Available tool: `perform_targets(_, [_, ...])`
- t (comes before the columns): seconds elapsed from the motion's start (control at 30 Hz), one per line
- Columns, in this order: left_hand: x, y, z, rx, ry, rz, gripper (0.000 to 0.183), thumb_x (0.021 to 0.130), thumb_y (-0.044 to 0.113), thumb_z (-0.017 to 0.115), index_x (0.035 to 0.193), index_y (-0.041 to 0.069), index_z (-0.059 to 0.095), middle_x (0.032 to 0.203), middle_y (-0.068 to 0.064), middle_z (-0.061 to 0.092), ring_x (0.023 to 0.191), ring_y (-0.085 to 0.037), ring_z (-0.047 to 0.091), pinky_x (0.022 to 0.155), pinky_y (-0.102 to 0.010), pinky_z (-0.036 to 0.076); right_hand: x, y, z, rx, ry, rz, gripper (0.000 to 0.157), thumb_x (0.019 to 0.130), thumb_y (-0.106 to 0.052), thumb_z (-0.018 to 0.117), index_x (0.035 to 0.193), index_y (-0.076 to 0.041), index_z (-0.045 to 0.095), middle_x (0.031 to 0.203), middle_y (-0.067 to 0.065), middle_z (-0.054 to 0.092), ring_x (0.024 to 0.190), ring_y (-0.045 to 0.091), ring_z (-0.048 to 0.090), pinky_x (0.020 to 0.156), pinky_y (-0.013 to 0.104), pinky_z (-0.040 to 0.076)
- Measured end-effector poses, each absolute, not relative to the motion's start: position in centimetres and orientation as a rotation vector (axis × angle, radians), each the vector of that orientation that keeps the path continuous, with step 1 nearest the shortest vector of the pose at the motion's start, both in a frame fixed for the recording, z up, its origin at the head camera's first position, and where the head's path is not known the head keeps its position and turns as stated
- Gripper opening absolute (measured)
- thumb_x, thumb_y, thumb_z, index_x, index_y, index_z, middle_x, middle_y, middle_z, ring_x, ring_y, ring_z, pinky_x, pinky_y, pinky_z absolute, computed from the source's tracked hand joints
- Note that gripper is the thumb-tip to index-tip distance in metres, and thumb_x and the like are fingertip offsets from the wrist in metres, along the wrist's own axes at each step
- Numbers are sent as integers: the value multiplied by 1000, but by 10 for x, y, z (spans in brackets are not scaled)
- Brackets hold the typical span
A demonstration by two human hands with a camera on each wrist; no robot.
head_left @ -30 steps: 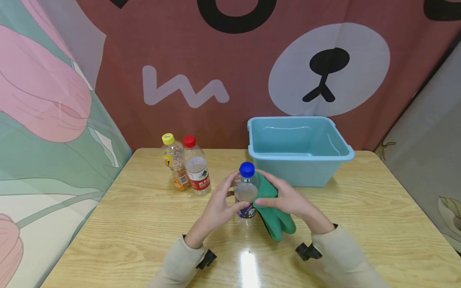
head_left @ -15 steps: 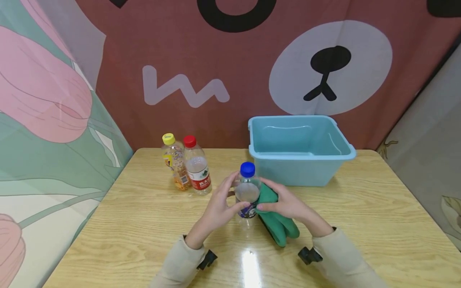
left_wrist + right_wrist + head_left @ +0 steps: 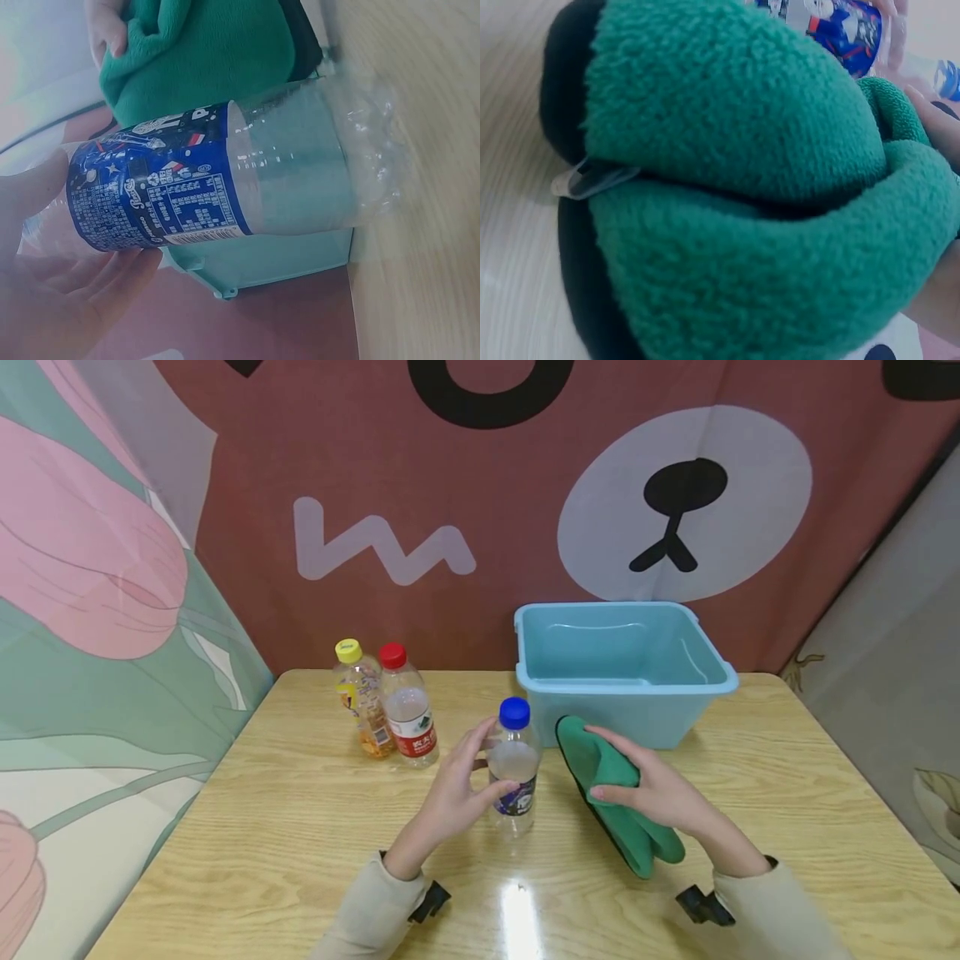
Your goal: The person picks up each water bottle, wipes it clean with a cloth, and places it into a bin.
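My left hand [image 3: 457, 789] holds a clear plastic bottle [image 3: 513, 758] upright on the table, thumb in front and fingers behind. A blue cap tops the bottle, and its label is dark blue. The left wrist view shows the hand around the upper part of the bottle, just above the label [image 3: 157, 184]. To the right, my right hand [image 3: 666, 787] grips a folded green cloth [image 3: 581, 756] with a dark edge. Up close in the right wrist view, the fluffy cloth has a small pale tag [image 3: 592, 178] by its fold. It hides much of that hand.
A light blue plastic bin [image 3: 615, 714] stands at the back right, behind the cloth. Left of the hands are two upright bottles, a red-capped one [image 3: 411, 718] and a yellow-capped one [image 3: 365, 702]. A patterned curtain [image 3: 525, 510] hangs behind the wooden table [image 3: 300, 843].
My right hand has moved right with the green cloth, away from the blue-capped bottle, whose label shows more now. The left hand and the bottle have stayed in place.
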State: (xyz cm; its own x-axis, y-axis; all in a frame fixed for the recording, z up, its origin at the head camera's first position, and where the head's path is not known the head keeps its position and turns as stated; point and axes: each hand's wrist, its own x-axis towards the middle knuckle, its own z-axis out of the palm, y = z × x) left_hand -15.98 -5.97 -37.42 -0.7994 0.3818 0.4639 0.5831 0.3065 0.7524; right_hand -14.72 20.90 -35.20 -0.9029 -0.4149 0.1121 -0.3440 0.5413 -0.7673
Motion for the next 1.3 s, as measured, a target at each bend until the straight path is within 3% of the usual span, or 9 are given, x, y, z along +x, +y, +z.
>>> perform_targets(0.5, [-161,-60,-376,-899,-2371,-1523,75,76,5,72,139,3,31,134,-13,43,110,-23,51,83,-34,50,-127,262,-349,-786,3029,-972,73,78,-14,72,139,-5,33,131,28,41,113,47,42,82,58,41])
perform_targets(0.83, [-161,-61,-376,-935,-2339,-1506,75,76,6,72,139,3,30,132,-16,43,108,-26,52,82,-34,51,-120,257,-385,-820,2930,-882,70,74,-10,74,135,0,39,129,23,46,113,42,46,85,53,44])
perform_targets(1.1, [-161,-62,-377,-939,-2325,-1514,76,77,5,72,139,2,29,134,-15,42,108,-27,52,82,-35,51,-119,248,-401,-833,2870,-858,66,82,-21,68,137,-1,37,131,23,44,114,42,45,85,53,43])
perform_targets(1.3, [-162,-62,-377,-949,-2326,-1514,76,77,4,72,140,3,29,134,-15,42,108,-27,52,82,-36,51,-118,247,-410,-761,2720,-816,64,89,-38,55,137,0,35,136,30,33,122,52,28,89,65,31])
